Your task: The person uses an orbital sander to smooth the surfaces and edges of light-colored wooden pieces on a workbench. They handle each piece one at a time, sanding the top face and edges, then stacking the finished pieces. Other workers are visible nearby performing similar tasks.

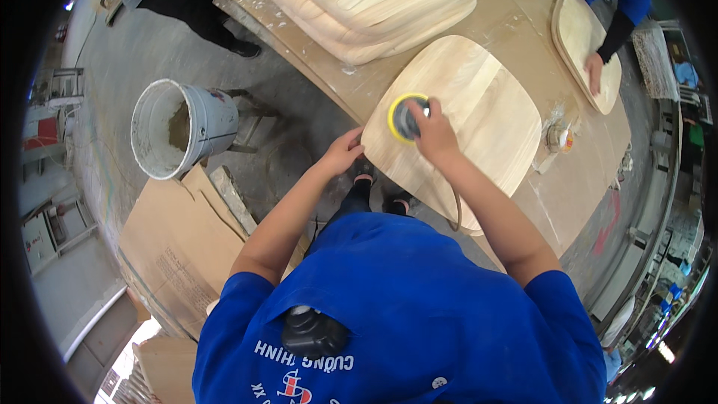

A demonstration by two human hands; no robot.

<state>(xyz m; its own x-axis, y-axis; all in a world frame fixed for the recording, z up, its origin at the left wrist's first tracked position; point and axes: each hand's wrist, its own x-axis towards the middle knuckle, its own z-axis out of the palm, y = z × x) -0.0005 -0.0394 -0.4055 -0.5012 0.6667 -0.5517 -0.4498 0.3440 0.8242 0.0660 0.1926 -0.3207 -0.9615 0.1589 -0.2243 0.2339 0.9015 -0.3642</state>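
A pale wooden panel with rounded corners lies flat on the cardboard-covered table in front of me. My right hand is closed over a round sander with a yellow rim, which rests on the panel's left part. A thin hose runs down from beneath my right forearm past the panel's near edge. My left hand grips the panel's left edge, fingers bent at the rim; its fingertips are partly hidden.
Several similar panels are stacked at the far side of the table. A co-worker's hand touches another panel at far right. A small jar stands right of my panel. A white bucket and cardboard are at left.
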